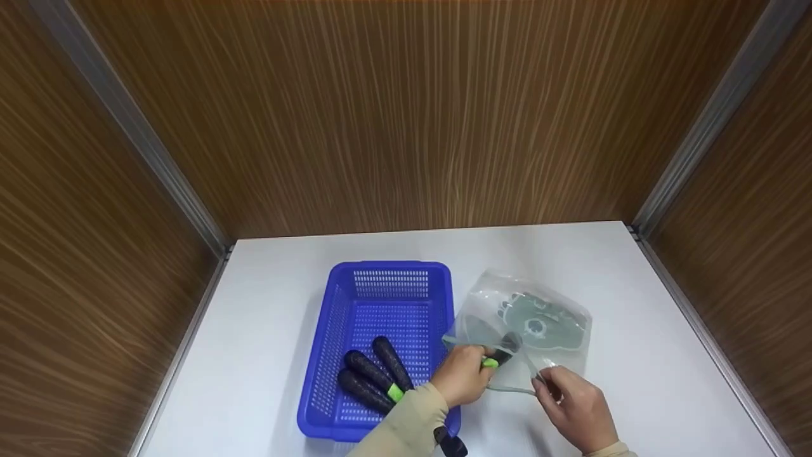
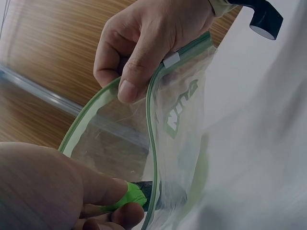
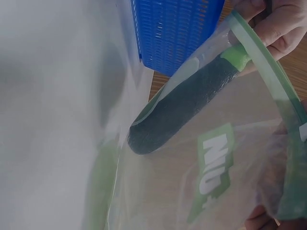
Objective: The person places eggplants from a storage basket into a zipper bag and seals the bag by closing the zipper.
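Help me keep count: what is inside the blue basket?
Three dark eggplants show in the basket, one with its bright green end visible. The left sleeve covers the other two's near ends; whether more lies beneath it cannot be seen.

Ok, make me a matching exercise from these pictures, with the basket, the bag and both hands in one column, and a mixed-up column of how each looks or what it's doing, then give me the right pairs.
Column one
1. Basket
2. Right hand
3. Bag
4. Left hand

Column two
A. Pinches the bag's edge
B. Grips a dark vegetable
C. See-through, with green print
D. Blue, with many holes

Right pairs: 1-D, 2-A, 3-C, 4-B
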A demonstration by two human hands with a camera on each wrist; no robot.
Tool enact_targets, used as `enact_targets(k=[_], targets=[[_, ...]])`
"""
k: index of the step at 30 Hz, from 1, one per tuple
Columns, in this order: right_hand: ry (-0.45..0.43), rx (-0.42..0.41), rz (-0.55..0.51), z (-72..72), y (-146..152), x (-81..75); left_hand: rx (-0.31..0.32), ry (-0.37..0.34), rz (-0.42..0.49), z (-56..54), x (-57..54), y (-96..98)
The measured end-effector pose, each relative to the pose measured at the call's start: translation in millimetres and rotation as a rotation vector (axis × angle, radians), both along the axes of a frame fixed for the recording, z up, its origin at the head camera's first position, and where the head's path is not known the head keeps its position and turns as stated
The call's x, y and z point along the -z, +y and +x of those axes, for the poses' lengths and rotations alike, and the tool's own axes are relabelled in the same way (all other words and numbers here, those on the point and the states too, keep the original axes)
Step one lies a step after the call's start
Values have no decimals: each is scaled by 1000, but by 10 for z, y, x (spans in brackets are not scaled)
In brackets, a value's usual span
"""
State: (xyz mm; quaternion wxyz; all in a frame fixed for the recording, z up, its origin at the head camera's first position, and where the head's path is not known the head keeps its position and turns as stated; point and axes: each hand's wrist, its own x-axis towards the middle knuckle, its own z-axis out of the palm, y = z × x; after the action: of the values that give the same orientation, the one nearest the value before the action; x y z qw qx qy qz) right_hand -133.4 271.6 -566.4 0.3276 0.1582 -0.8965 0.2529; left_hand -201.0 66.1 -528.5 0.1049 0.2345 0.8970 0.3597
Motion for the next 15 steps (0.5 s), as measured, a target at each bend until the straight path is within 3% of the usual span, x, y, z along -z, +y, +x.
enact_targets(k=[4, 10, 15], targets=[[-13, -5, 0, 0, -29, 4, -20, 22, -12, -3, 2, -23], [11, -27, 8, -45, -34, -22, -114, 15, -42, -16, -19, 45], [15, -60, 17, -86, -61, -31, -115, 117, -196, -3, -14, 109]])
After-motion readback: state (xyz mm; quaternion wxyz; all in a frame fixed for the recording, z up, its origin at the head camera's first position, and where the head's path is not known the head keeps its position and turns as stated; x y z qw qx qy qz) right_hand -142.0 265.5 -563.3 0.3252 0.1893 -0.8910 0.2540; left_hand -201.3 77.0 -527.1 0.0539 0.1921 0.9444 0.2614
